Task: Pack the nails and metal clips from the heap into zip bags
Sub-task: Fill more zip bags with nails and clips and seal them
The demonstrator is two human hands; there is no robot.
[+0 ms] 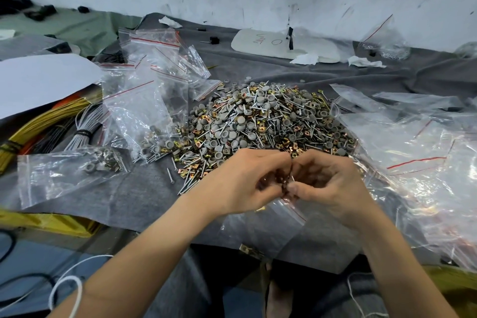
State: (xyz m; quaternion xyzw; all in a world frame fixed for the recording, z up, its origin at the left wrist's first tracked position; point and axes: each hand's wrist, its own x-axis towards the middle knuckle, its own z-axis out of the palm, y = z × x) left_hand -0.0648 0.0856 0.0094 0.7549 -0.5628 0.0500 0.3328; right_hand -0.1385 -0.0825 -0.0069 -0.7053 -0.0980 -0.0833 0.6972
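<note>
While our forearms reach in from the near edge, our left hand (245,181) and right hand (330,183) meet fingertip to fingertip. The fingers of both are curled, pinching a small bunch of nails and clips (287,187), which is blurred. Just beneath them an empty zip bag (268,230) lies on the grey cloth (144,196). A filled zip bag (69,173) sits to the left. Beyond our fingers spreads the heap (263,121), with loose bags (147,85) to its left and a white board (281,46) by the wall.
</note>
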